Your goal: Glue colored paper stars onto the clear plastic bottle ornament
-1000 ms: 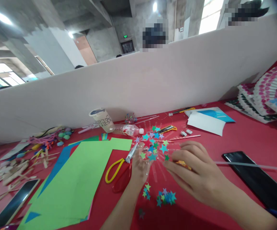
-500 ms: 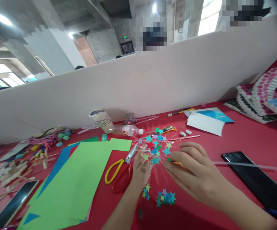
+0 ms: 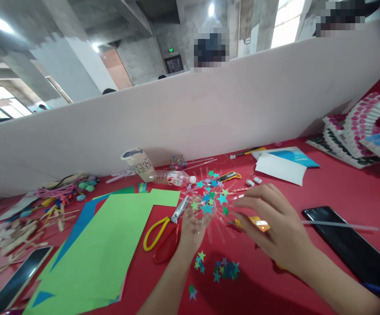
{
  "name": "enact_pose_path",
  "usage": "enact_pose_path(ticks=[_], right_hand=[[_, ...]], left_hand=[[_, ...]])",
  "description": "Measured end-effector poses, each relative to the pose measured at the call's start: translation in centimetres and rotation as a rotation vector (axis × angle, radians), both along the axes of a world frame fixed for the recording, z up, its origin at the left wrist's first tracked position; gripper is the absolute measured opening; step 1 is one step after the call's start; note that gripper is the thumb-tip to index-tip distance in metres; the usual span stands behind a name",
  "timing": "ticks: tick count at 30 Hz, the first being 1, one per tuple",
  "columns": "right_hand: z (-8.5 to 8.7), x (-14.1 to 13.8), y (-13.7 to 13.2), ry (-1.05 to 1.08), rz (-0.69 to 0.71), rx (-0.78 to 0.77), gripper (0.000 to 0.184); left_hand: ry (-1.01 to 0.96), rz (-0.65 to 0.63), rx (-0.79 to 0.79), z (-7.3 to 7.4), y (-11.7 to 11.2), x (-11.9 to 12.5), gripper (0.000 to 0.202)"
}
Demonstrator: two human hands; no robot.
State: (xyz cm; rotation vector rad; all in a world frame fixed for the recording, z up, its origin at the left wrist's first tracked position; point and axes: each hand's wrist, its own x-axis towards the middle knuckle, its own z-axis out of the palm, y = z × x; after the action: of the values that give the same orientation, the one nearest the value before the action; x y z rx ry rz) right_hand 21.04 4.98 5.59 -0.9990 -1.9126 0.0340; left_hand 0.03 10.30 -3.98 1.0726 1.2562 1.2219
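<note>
My left hand [image 3: 192, 227] is closed around a clear plastic piece whose thin see-through strips [image 3: 214, 225] fan outward. Foil stars [image 3: 206, 208] in blue, green and purple sit on the strip ends. Just to the right hovers my right hand [image 3: 275, 223], thumb and fingers apart, with nothing between them. Behind its thumb an orange-yellow object [image 3: 254, 223] lies on the table, partly covered, its kind unclear. Loose stars [image 3: 226, 270] lie in small groups nearer me. Beside my left wrist rest scissors [image 3: 168, 227] with a yellow and a red handle.
Green paper sheets [image 3: 94, 245] and a phone [image 3: 19, 275] lie left, near wooden sticks [image 3: 19, 236]. Behind are a paper cup [image 3: 139, 164], a plastic bottle [image 3: 173, 177] and a yellow cutter [image 3: 231, 176]. A black phone [image 3: 350, 245] is right. A white partition [image 3: 177, 118] stands behind.
My right hand has drawn back slightly to the right and its fingers have parted, showing more of the orange-yellow object. The starred strips have shifted a little left and up.
</note>
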Motion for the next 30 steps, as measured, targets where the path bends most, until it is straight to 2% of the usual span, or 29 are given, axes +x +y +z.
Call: enact_pose_path(ticks=[4,8,11,14,16,24,30], right_hand=[[-1.4,0.4,1.4,0.23,-0.132,-0.334,0.02],[-3.5,-0.1,2.7,0.427,0.034,-0.734,0.04],[-4.0,-0.8,2.7,0.637,0.165,-0.897,0.044],[-3.3,-1.4,2.3,0.823,0.232,-0.975,0.045],[-2.9,-1.6,2.0,0.872,0.252,-1.012,0.044],[-3.7,-2.2,2.2,0.917,0.281,-1.041,0.037],[-4.8,-2.3,2.6,0.875,0.273,-0.997,0.032]], left_hand=[[-0.018,0.02,0.011,0.5,-0.1,1.6,0.029],[0.001,-0.006,0.028,1.9,-0.5,2.4,0.026],[0.038,-0.045,0.034,3.0,-0.8,2.5,0.021],[0.08,-0.042,0.025,3.4,-1.2,2.3,0.022],[0.116,-0.029,0.02,3.4,-1.5,2.2,0.022],[0.254,0.022,0.087,3.0,-2.6,1.6,0.025],[0.249,0.061,0.088,2.4,-2.9,1.2,0.032]])
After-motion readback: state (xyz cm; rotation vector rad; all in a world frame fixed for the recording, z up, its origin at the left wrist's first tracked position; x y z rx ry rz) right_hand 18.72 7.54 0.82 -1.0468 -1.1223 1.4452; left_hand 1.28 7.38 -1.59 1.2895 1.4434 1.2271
